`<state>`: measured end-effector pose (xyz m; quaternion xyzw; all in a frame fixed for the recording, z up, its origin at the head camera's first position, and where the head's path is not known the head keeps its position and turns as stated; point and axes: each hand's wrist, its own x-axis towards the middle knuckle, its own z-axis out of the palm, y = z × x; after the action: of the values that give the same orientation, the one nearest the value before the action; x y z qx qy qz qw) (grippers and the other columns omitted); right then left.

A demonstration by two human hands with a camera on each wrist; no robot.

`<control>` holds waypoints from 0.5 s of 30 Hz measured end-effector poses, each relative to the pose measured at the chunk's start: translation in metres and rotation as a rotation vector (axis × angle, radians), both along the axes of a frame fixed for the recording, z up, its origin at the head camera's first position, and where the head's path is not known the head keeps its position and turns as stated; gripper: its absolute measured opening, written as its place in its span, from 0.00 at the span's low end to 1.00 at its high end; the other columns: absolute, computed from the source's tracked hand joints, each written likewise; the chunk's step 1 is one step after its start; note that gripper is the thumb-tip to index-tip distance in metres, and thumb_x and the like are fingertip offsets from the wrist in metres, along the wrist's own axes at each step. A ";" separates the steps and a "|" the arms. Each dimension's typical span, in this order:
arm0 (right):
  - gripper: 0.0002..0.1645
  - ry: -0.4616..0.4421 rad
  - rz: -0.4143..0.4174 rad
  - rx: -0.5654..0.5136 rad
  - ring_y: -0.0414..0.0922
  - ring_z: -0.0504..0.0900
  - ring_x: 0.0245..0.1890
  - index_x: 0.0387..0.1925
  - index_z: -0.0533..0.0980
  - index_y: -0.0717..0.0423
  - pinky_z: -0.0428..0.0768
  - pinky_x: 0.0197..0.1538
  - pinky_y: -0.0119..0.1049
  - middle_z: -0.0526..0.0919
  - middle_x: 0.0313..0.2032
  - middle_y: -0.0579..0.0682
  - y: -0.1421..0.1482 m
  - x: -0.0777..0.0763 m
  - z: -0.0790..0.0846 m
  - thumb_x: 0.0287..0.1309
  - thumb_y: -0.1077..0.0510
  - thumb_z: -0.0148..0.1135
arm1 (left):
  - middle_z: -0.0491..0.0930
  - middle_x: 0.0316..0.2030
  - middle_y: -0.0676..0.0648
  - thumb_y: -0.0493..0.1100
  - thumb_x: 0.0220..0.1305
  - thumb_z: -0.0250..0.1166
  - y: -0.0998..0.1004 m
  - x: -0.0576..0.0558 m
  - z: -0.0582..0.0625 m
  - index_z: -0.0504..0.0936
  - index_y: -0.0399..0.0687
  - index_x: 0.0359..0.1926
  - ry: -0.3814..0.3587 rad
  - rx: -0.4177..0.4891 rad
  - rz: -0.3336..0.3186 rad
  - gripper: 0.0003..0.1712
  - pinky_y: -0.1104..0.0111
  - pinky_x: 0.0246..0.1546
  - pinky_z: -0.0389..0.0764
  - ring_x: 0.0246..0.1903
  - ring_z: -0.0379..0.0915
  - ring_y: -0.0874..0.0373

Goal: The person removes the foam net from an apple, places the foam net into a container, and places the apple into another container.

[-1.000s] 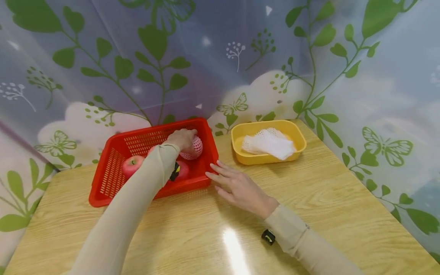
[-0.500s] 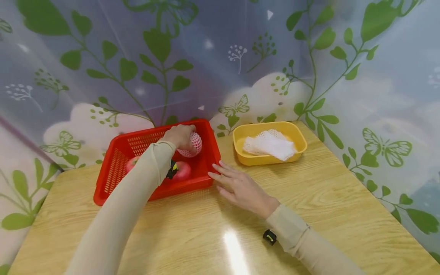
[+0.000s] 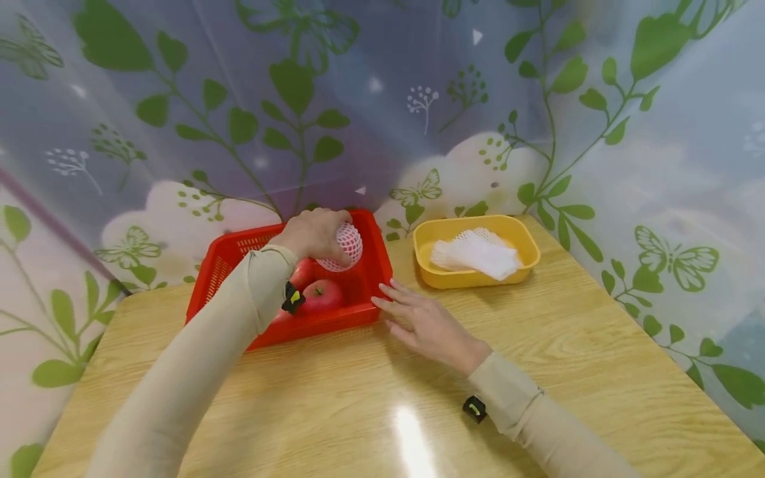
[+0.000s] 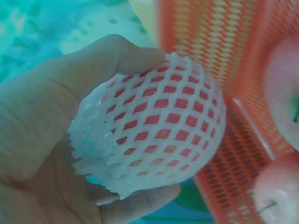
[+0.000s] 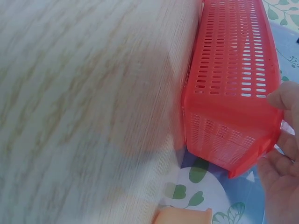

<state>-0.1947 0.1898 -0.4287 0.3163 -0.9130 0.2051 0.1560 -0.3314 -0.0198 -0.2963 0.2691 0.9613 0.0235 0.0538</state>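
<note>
My left hand (image 3: 313,234) grips an apple in a white foam net (image 4: 163,123) over the right half of the red basket (image 3: 379,255). In the left wrist view the thumb lies over the top of the net and fingers curl beneath it. Bare red apples (image 3: 323,296) sit in the basket below that hand; the forearm hides part of the basket. My right hand (image 3: 433,332) rests its extended fingertips at the basket's near right corner. In the right wrist view, thumb and fingers touch the rim of the perforated basket (image 5: 229,60).
To the right of the basket stands a yellow tray (image 3: 430,277) with white foam nets (image 3: 478,253) in it. Both containers are on a wood-grain table (image 3: 335,411). A printed leafy backdrop (image 3: 370,133) rises right behind them.
My left hand has raised the netted apple a little from inside the basket. The right hand keeps its place at the corner. The whole head view has shifted slightly.
</note>
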 end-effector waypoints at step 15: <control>0.29 -0.043 -0.011 0.003 0.56 0.63 0.74 0.69 0.72 0.53 0.64 0.72 0.56 0.67 0.72 0.57 -0.001 0.001 0.003 0.69 0.54 0.60 | 0.79 0.57 0.45 0.60 0.46 0.76 0.006 0.080 0.004 0.73 0.57 0.67 0.066 -0.105 -0.069 0.45 0.48 0.45 0.84 0.47 0.77 0.46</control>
<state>-0.1940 0.1890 -0.4261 0.3069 -0.9183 0.2095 0.1367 -0.2519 -0.0136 -0.2921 0.2994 0.9527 -0.0379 0.0371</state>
